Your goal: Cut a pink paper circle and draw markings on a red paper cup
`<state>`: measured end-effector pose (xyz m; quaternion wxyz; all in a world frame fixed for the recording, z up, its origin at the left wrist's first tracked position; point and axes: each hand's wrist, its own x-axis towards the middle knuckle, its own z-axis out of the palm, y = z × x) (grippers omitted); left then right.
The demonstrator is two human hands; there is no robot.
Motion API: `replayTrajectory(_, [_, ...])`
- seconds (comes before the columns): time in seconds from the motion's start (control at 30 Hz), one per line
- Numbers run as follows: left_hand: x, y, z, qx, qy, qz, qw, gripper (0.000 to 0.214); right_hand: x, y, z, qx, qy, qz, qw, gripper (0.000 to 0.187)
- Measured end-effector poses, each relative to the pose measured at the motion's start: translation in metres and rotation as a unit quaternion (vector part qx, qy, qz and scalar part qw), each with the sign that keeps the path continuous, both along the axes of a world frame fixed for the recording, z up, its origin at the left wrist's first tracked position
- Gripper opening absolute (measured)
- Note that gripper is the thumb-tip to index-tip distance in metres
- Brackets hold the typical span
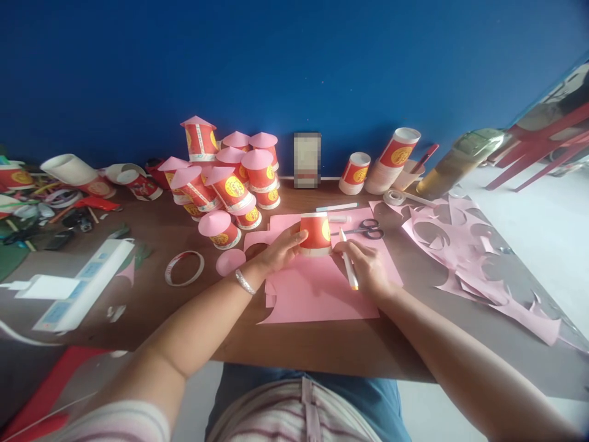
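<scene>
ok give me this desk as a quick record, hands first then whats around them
left hand: the hand grips a red cup by its side
right hand: the hand holds a white pen, orange at its lower end, beside the cup
pen on cup: cannot tell if touching
under the hands: pink paper
beyond the right hand: scissors
left, farther back: red cups with pink cone tops, some stacked
far left: power strip with a white plug
right: cut pink scraps
</scene>
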<state>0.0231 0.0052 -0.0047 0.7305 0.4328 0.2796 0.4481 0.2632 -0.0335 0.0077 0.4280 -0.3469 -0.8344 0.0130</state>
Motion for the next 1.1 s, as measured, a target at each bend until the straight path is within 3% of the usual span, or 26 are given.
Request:
replayTrajectory(0.1, [0.003,0.0,0.005,0.033,0.018,-0.042,0.998,0.053,-0.001,-0.001,-0.002,0.021,-0.032,0.007,0.999,0.009])
replayTrajectory(0.3, [0.005,-0.004,0.009,0.061,0.026,-0.05,0.997,0.049,-0.005,-0.004,-0.002,0.084,-0.081,-0.004,0.993,0.008])
replayTrajectory(0.43, [0.004,-0.003,0.011,0.058,0.042,-0.031,0.997,0.046,-0.007,-0.007,-0.001,0.086,-0.074,0.005,0.994,0.004])
replayTrajectory(0.53, [0.005,-0.001,0.011,0.045,0.039,0.0,0.998,0.046,-0.004,-0.009,0.001,0.089,-0.045,0.01,0.995,0.014])
replayTrajectory(0.73, [0.008,0.0,0.007,0.013,0.025,0.013,1.0,0.048,-0.004,-0.017,0.01,0.033,0.027,0.057,0.997,0.027])
replayTrajectory(0.9, [0.008,0.001,0.005,0.017,0.023,0.015,0.999,0.05,-0.012,-0.022,0.015,-0.011,0.08,0.045,0.996,0.015])
replayTrajectory(1.1, [0.01,0.004,0.003,0.03,0.03,0.034,0.999,0.056,-0.011,-0.024,0.015,-0.026,0.074,0.039,0.996,0.01])
